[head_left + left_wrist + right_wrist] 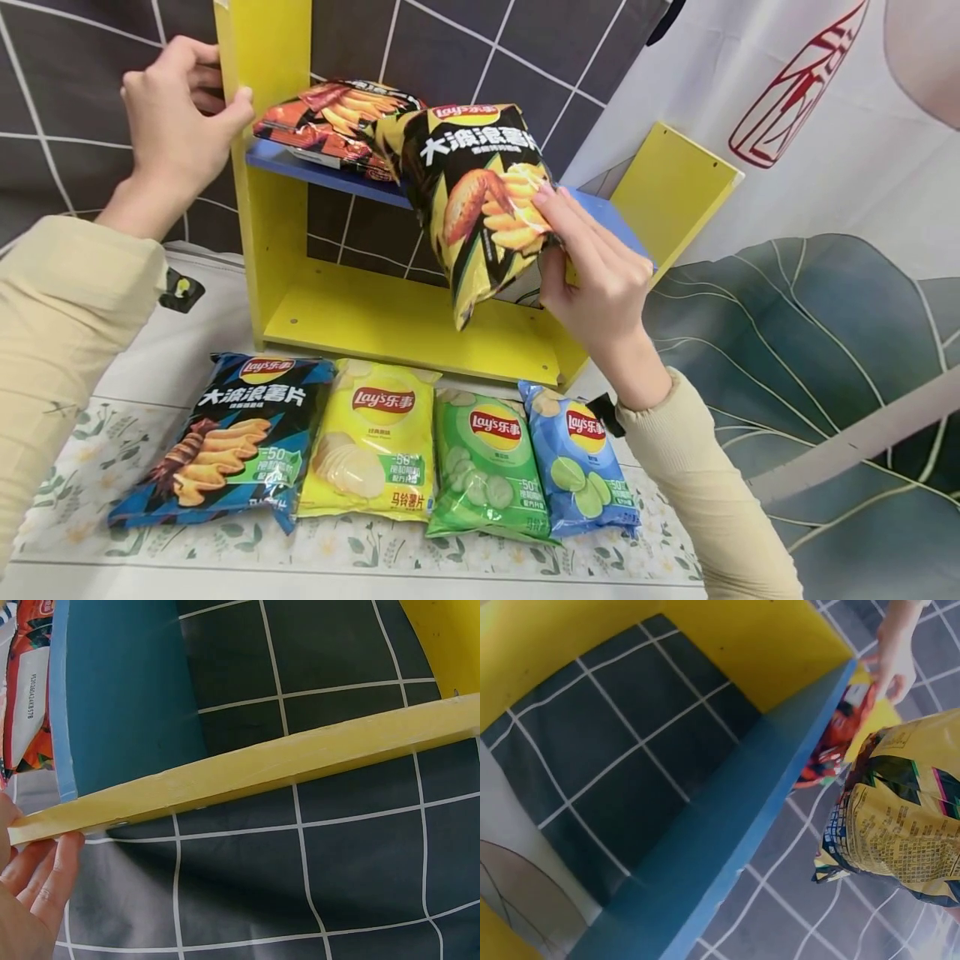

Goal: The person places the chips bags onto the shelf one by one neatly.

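My right hand point(600, 283) grips a black-and-gold bag of potato chips point(480, 187) by its right side, thumb underneath. The bag is tilted in front of the blue upper board point(337, 177) of a yellow shelf unit; its printed back point(904, 832) faces the right wrist camera. On the board's left part lies a red-and-black chip bag point(337, 117), partly behind the held one. With thumb and fingers on either side, my left hand point(176, 117) holds the shelf's yellow left side panel point(251, 167). In the left wrist view, fingertips point(69, 844) touch that panel's edge.
Below the shelf, a blue-and-black chip bag point(232, 433), a yellow one point(367, 442), a green one point(487, 467) and a blue one point(581, 458) lie in a row on a floral cloth point(322, 542). The yellow right panel point(675, 183) stands beside a leaf-patterned fabric point(810, 350).
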Available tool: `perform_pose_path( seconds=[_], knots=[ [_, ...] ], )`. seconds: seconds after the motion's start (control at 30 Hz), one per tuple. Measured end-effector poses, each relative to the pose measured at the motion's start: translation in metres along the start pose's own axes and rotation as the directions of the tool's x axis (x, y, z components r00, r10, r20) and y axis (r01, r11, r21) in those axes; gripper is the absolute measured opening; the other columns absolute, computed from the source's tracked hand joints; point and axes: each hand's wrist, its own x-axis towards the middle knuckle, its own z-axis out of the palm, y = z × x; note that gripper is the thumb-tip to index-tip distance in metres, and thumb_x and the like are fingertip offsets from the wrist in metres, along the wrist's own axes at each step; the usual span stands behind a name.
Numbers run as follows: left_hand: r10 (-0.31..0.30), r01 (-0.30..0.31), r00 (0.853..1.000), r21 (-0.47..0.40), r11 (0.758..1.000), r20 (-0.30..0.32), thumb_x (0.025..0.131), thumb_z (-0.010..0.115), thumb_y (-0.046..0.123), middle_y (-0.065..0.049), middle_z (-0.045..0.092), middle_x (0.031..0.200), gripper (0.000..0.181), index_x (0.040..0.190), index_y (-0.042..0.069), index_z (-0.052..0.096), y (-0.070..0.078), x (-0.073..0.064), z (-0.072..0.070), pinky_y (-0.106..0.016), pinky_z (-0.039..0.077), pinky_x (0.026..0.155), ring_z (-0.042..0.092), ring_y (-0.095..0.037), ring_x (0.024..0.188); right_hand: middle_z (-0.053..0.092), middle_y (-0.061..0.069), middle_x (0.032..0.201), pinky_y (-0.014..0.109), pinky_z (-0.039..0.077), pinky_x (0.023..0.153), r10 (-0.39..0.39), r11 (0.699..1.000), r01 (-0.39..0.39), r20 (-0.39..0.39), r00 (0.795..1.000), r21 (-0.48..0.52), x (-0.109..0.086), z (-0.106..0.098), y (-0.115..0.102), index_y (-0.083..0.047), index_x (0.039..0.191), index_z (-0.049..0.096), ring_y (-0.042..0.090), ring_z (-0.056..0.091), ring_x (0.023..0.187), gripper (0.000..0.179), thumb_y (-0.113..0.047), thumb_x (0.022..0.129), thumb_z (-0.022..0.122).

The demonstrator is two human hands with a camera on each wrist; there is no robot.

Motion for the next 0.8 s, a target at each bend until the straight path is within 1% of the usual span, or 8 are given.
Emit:
perform_pose_path(
  seconds=[0.1, 0.2, 0.3, 0.33, 0.4, 0.53, 0.67, 0.8],
  knots=[
    [0.002, -0.002, 1.000, -0.002, 1.000, -0.002, 0.088, 0.061, 0.031, -0.007, 0.070, 0.117, 0.036, 0.121, 0.016, 0.062, 0.000, 0.000, 0.000, 0.000, 0.046, 0.077, 0.044, 0.024, 0.066, 0.072, 0.010, 0.112, 0.041, 0.047, 0.047, 0.031, 0.999, -0.030, 0.027, 0.999, -0.036, 0.000, 0.004, 0.010, -0.003, 0.116, 0.067, 0.028, 0.070, 0.098, 0.040, 0.004, 0.081, 0.050],
    [0.005, -0.005, 1.000, 0.002, 1.000, -0.007, 0.088, 0.061, 0.031, -0.009, 0.070, 0.116, 0.036, 0.121, 0.016, 0.062, -0.001, 0.000, 0.000, 0.000, 0.046, 0.076, 0.043, 0.024, 0.066, 0.071, 0.009, 0.114, 0.039, 0.043, 0.044, 0.058, 0.996, -0.056, 0.023, 0.998, -0.072, 0.000, 0.009, 0.020, -0.005, 0.117, 0.067, 0.030, 0.071, 0.080, 0.040, 0.002, 0.082, 0.051],
    [0.018, -0.018, 1.000, 0.003, 1.000, -0.012, 0.088, 0.060, 0.032, -0.008, 0.071, 0.116, 0.036, 0.120, 0.017, 0.063, -0.001, 0.000, 0.000, 0.000, 0.046, 0.076, 0.043, 0.025, 0.066, 0.071, 0.007, 0.115, 0.037, 0.036, 0.042, 0.080, 0.993, -0.080, -0.001, 0.997, -0.087, 0.001, 0.012, 0.026, -0.006, 0.117, 0.067, 0.032, 0.070, 0.074, 0.038, 0.001, 0.083, 0.051],
    [0.021, -0.021, 1.000, 0.003, 1.000, -0.013, 0.088, 0.060, 0.032, -0.008, 0.071, 0.116, 0.036, 0.120, 0.017, 0.063, 0.000, -0.001, 0.000, 0.000, 0.046, 0.076, 0.043, 0.025, 0.066, 0.071, 0.007, 0.115, 0.035, 0.033, 0.042, 0.085, 0.992, -0.086, -0.007, 0.996, -0.093, 0.002, 0.013, 0.028, -0.006, 0.117, 0.067, 0.032, 0.068, 0.069, 0.038, 0.001, 0.084, 0.051],
    [0.024, -0.024, 1.000, 0.004, 1.000, -0.012, 0.088, 0.060, 0.033, -0.008, 0.071, 0.116, 0.036, 0.120, 0.017, 0.062, 0.000, -0.001, 0.000, -0.001, 0.046, 0.077, 0.043, 0.025, 0.067, 0.071, 0.006, 0.116, 0.035, 0.033, 0.043, 0.098, 0.990, -0.099, -0.012, 0.995, -0.104, 0.002, 0.014, 0.031, -0.007, 0.117, 0.067, 0.031, 0.067, 0.067, 0.037, 0.000, 0.085, 0.052],
    [0.012, -0.012, 1.000, 0.011, 1.000, -0.006, 0.088, 0.060, 0.032, -0.010, 0.070, 0.118, 0.037, 0.121, 0.016, 0.062, -0.001, -0.001, 0.000, -0.001, 0.047, 0.078, 0.042, 0.026, 0.066, 0.071, 0.005, 0.116, 0.034, 0.031, 0.043, 0.122, 0.981, -0.121, -0.007, 0.993, -0.149, 0.000, 0.017, 0.038, -0.008, 0.119, 0.067, 0.032, 0.061, 0.058, 0.035, -0.003, 0.087, 0.053],
    [0.010, -0.010, 1.000, 0.014, 1.000, -0.006, 0.088, 0.060, 0.031, -0.010, 0.070, 0.117, 0.037, 0.121, 0.015, 0.062, -0.001, 0.000, 0.000, -0.001, 0.046, 0.077, 0.042, 0.026, 0.066, 0.070, 0.006, 0.117, 0.039, 0.038, 0.042, 0.141, 0.971, -0.135, 0.019, 0.990, -0.196, -0.004, 0.020, 0.044, -0.008, 0.119, 0.066, 0.034, 0.067, 0.068, 0.033, -0.005, 0.088, 0.053],
    [0.021, -0.021, 1.000, 0.008, 1.000, -0.012, 0.088, 0.060, 0.031, -0.009, 0.070, 0.116, 0.036, 0.120, 0.016, 0.062, -0.001, -0.001, 0.000, 0.000, 0.045, 0.075, 0.042, 0.026, 0.066, 0.071, 0.006, 0.116, 0.040, 0.037, 0.041, 0.177, 0.955, -0.157, 0.057, 0.983, -0.251, -0.008, 0.025, 0.047, -0.010, 0.119, 0.067, 0.034, 0.069, 0.072, 0.036, -0.002, 0.087, 0.053]
  ],
)
